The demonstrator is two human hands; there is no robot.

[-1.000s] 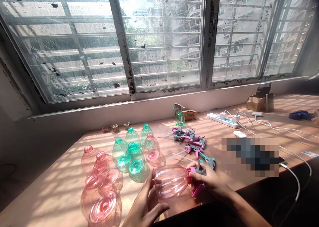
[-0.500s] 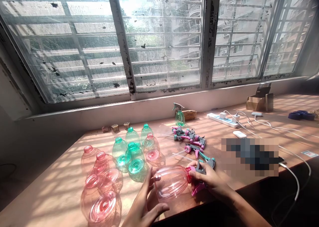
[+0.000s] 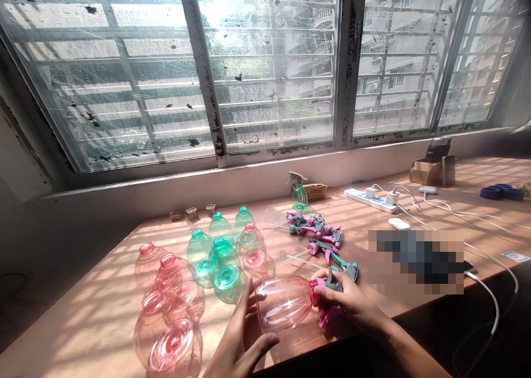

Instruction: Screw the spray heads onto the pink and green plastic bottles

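Observation:
A clear pink plastic bottle (image 3: 283,301) lies on its side near the front edge of the wooden table (image 3: 99,311). My left hand (image 3: 240,342) cups its base, fingers and thumb curled around it. My right hand (image 3: 350,300) is closed on the pink and grey trigger spray head (image 3: 329,295) at the bottle's neck. The bottle points right, neck toward my right hand.
Several empty pink bottles (image 3: 168,311) and green bottles (image 3: 215,250) stand to the left. Loose spray heads (image 3: 319,234) lie behind, with one assembled green sprayer (image 3: 298,192). A power strip (image 3: 373,200), cables and small boxes sit at the right; the window runs behind.
The pink bottle has turned slightly between my hands, and my left thumb has shifted a little along its base. Everything else on the table is as before.

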